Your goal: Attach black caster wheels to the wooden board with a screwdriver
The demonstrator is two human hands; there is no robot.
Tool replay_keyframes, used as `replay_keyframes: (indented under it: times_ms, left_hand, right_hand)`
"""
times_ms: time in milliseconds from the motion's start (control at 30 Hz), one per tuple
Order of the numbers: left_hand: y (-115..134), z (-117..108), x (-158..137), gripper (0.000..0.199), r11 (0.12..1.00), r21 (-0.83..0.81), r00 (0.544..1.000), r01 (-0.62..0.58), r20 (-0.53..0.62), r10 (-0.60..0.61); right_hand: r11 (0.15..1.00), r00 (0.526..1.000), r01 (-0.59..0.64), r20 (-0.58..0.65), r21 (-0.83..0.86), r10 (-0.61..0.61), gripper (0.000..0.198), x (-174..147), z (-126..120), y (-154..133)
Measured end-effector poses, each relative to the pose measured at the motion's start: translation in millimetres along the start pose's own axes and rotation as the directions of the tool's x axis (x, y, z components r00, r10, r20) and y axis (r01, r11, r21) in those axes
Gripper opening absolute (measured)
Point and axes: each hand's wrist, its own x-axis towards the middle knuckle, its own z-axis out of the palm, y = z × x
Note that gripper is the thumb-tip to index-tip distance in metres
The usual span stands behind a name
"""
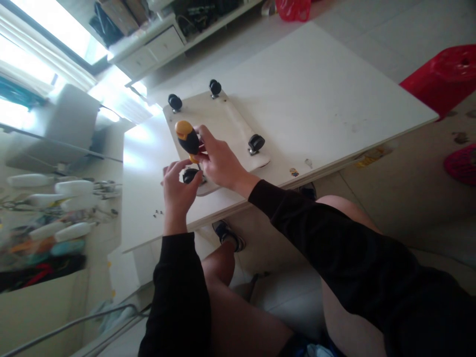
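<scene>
The right hand (220, 157) reaches in from four o'clock, wrist bent, fingers closed on a yellow-and-black screwdriver (188, 139) whose handle leans toward eleven o'clock. From six o'clock the left hand (179, 189) rises, thumb and fingers arched around a black caster (190, 175) at the lower end of the white board (199, 116); whether it grips firmly I cannot tell. The board lies on the white table (316, 94). Between three and four o'clock from the right hand sits a yellow-and-blue sticker (294, 172), its print too small to read.
</scene>
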Motion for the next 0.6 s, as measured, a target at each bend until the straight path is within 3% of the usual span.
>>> replay_keyframes:
  times_ms: [133,300,400,600]
  left_hand:
    - [3.1,9.1,10.4,0.016,0.989,-0.149,0.996,0.018,0.093,-0.004]
    - [8.9,11.5,18.2,0.01,0.977,-0.212,0.997,0.03,0.071,-0.015]
    - [10.5,10.7,19.1,0.008,0.98,-0.194,0.997,0.049,0.064,-0.037]
    - [10.0,10.5,17.8,0.007,0.986,-0.155,0.997,0.061,0.049,-0.054]
  right_hand:
    - [0.998,0.998,-0.058,-0.022,0.032,0.059,0.037,3.3,-0.4,-0.5]
    - [0.975,0.989,-0.126,-0.052,0.181,0.137,0.042,8.0,-8.7,-11.5]
    - [0.966,0.989,-0.098,-0.084,0.241,0.121,0.048,9.3,-13.4,-18.4]
    - [0.995,0.989,-0.082,-0.12,0.054,0.088,0.041,9.6,-14.4,-19.7]
